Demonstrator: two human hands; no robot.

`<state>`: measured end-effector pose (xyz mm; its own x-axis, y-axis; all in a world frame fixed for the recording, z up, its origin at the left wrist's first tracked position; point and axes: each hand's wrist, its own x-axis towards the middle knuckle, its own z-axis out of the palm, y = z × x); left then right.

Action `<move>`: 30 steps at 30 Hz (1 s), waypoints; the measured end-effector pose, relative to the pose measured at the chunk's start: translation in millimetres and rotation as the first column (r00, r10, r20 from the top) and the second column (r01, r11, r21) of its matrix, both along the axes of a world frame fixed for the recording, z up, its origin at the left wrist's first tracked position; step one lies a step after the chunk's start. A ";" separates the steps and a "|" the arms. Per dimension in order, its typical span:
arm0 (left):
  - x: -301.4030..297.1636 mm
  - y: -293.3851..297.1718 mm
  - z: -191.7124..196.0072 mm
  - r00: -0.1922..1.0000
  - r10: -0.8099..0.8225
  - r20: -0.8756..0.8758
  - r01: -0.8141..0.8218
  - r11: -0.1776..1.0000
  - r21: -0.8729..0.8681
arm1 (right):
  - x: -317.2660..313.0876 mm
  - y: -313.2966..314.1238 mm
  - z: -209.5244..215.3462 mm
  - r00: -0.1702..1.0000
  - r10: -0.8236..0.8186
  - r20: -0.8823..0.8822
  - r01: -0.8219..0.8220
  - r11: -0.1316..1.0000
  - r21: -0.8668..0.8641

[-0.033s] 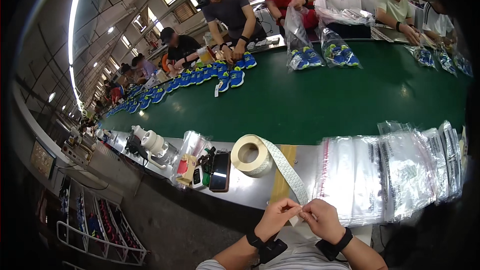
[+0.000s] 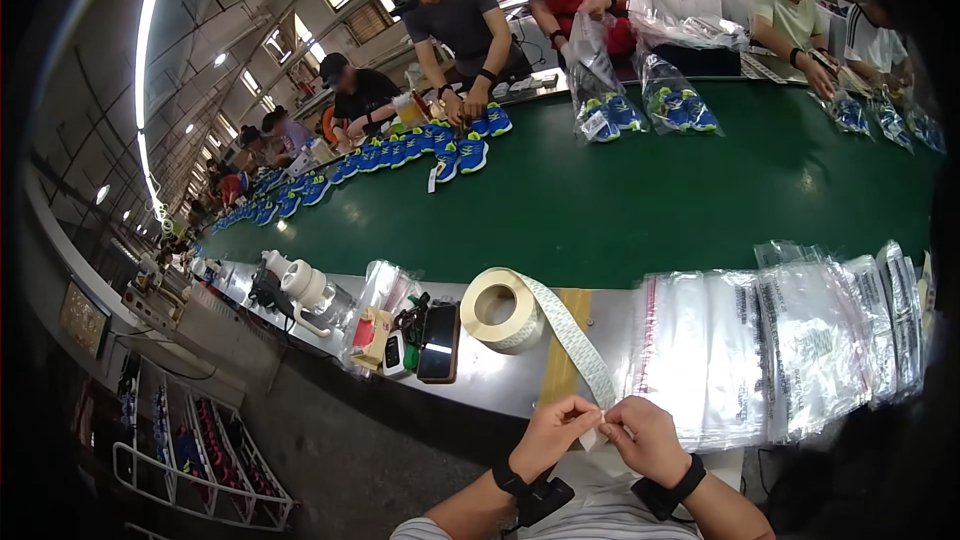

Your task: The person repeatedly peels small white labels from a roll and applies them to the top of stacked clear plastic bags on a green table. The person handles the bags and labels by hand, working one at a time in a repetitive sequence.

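A roll of white stickers (image 2: 497, 312) lies on the metal ledge, and its loose strip (image 2: 572, 336) runs down toward me. At the strip's end, by the ledge's near edge, my left hand (image 2: 556, 434) pinches the strip between thumb and finger. Close against it, my right hand (image 2: 642, 435) is also closed in a pinch at the same end. Whether a single sticker is between the right fingertips is too small to tell. Right of my hands lie overlapping clear plastic bags (image 2: 700, 360) with printed edges.
A green conveyor belt (image 2: 420, 230) carries rows of blue shoes (image 2: 400, 149) and bagged shoes (image 2: 684, 109); co-workers stand along its far side. Left of the roll are a phone (image 2: 438, 342), a small box (image 2: 372, 338) and a clear jug (image 2: 318, 294). A shoe rack (image 2: 200, 460) stands lower left.
My hands and the sticker strip look unchanged. Across the belt, the bag held by the person in red has shifted slightly, and a co-worker's hand at far right has moved a little.
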<state>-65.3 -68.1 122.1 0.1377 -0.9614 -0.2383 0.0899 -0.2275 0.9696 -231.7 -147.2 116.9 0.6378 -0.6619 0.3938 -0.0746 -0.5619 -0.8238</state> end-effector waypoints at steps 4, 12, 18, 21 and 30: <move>-12.8 -7.0 1.0 0.997 0.024 0.067 -0.020 0.998 -0.051 | 1.9 1.4 6.6 0.995 -0.055 0.079 0.056 0.998 -0.009; -20.0 -1.3 13.3 0.930 0.162 0.329 -0.097 0.974 -0.206 | 3.0 0.6 9.6 0.999 -0.040 -0.006 0.041 0.985 0.171; -16.0 -2.2 -5.2 0.989 0.132 -0.073 -0.138 0.987 -0.088 | -0.8 2.6 11.1 0.998 -0.061 -0.017 0.063 0.986 0.151; -14.5 -4.5 2.2 0.994 0.107 -0.037 -0.109 0.991 -0.072 | -6.0 2.2 7.1 0.999 -0.018 -0.032 0.025 0.974 0.225; 4.4 -7.9 4.6 0.993 0.111 -0.033 -0.112 0.993 -0.043 | -11.4 -5.7 4.6 0.999 0.049 0.004 -0.047 0.930 0.364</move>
